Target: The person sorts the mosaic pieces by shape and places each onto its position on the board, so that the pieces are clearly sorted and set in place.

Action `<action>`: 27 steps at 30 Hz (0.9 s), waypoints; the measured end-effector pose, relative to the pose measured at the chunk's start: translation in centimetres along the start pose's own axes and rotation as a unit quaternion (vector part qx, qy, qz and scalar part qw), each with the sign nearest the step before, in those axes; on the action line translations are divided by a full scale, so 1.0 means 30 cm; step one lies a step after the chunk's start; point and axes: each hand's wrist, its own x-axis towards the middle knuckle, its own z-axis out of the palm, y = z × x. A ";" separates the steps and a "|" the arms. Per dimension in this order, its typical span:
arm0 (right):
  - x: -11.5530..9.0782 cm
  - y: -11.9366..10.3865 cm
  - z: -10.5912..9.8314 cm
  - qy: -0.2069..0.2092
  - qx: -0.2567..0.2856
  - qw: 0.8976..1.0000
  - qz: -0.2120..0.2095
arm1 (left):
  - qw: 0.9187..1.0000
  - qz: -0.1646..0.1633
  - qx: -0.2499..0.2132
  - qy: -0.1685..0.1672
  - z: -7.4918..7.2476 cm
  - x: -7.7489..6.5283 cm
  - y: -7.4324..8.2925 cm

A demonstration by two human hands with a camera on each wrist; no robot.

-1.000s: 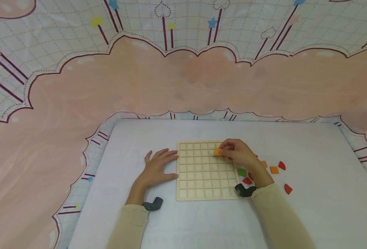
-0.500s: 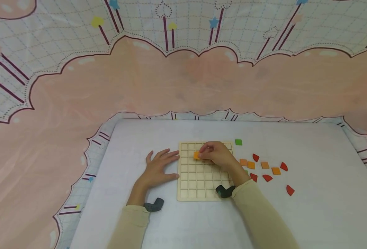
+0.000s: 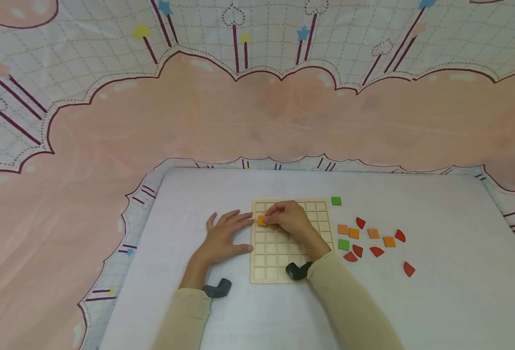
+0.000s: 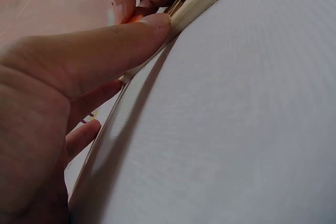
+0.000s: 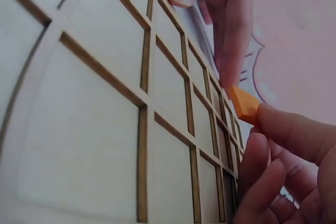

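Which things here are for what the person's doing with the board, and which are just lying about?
In the job now:
- grid board, touched at its edge by the left grip
- held orange square, pinched by the right grip

Just lying about, though maybe spares for later:
- green squares
- loose orange squares
- red rounded pieces

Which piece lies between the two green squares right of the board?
In the head view, a pale orange square lies between the far green square and the near green square, closer to the latter.
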 end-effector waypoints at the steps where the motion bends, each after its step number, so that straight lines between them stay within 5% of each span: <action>1: 0.002 0.001 0.004 0.005 0.001 1.000 0.004 | 1.000 0.000 0.002 0.000 0.001 0.001 0.000; 12: 0.013 0.012 0.030 0.028 -0.086 0.996 0.009 | 1.000 -0.004 0.009 -0.004 0.004 0.005 -0.002; 20: 0.001 -0.010 0.031 0.036 -0.182 0.982 -0.017 | 1.000 -0.007 0.009 -0.006 0.000 0.005 0.000; 27: -0.005 -0.021 0.033 0.042 -0.199 0.979 -0.009 | 1.000 -0.002 0.006 -0.003 -0.001 0.003 0.000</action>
